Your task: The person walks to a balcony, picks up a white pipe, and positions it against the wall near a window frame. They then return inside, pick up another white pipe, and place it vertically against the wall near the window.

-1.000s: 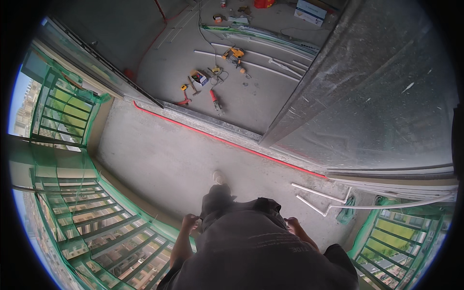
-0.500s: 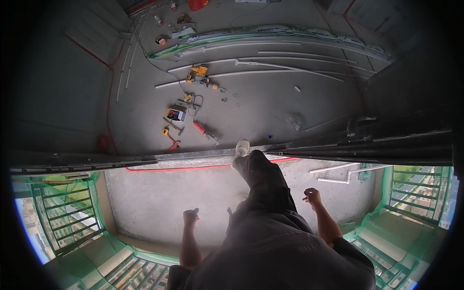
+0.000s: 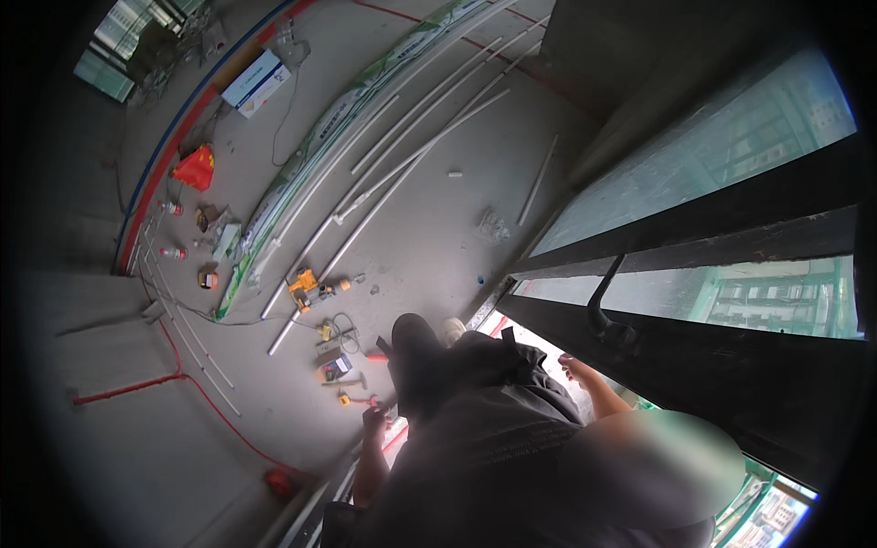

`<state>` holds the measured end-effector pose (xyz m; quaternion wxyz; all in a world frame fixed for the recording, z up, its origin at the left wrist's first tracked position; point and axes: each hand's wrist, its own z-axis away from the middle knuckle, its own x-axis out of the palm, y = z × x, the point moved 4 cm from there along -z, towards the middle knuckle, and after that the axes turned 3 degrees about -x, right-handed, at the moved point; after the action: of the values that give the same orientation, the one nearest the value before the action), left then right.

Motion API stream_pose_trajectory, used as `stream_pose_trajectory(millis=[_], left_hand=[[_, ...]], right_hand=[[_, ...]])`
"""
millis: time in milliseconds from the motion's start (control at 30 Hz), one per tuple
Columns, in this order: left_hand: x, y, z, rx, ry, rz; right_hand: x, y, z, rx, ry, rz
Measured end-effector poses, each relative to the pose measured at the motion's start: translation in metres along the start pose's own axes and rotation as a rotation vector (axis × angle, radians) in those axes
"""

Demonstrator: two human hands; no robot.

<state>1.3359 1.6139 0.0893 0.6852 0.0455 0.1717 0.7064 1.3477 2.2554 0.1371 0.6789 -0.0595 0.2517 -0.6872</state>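
My left hand [image 3: 375, 421] hangs low at my left side, fingers curled in, nothing visible in it. On the floor in view just beyond it lie a small yellow tool [image 3: 343, 399], a hammer [image 3: 349, 382] and an open box [image 3: 333, 367] of small items. My right hand [image 3: 573, 368] is loosely closed at my right side with no object showing, beside the dark frame of a glazed door [image 3: 731, 352]. A dark door handle [image 3: 600, 306] sticks out ahead of that hand. One pale shoe [image 3: 451, 330] shows near the threshold.
Ahead lie a yellow power tool [image 3: 306, 290] with its cord and long white pipes [image 3: 393, 196]. A green-and-white wrapped bundle [image 3: 338, 128] stretches beyond them. Farther left are a red bag [image 3: 195, 168], bottles [image 3: 173, 253] and a cardboard box [image 3: 256, 84]. Red conduit [image 3: 128, 388] runs along the left wall.
My view has turned and I have moved forward to the door threshold. The tools appear closer, and the glazed door now stands at my right. Both hands still hang at my sides.
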Motion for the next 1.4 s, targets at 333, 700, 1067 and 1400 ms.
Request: stream_pose_trajectory(millis=[333,700,1067,1400], left_hand=[[-0.014,0.366,-0.086,0.154,-0.155,-0.418],[-0.021,0.660,-0.176,-0.057,-0.251,-0.814],[0.107,0.868,-0.256,0.092,-0.160,-1.012],[0.347,1.090,-0.248,0.085,-0.601,-1.610]], right_hand=[[0.101,0.036,0.050,0.462,0.385,-0.372],[0.295,-0.150,-0.038,0.527,0.085,-0.353],[0.241,-0.286,-0.201,0.589,-0.274,-0.510],[0.141,-0.417,-0.285,0.494,-0.844,-0.142]])
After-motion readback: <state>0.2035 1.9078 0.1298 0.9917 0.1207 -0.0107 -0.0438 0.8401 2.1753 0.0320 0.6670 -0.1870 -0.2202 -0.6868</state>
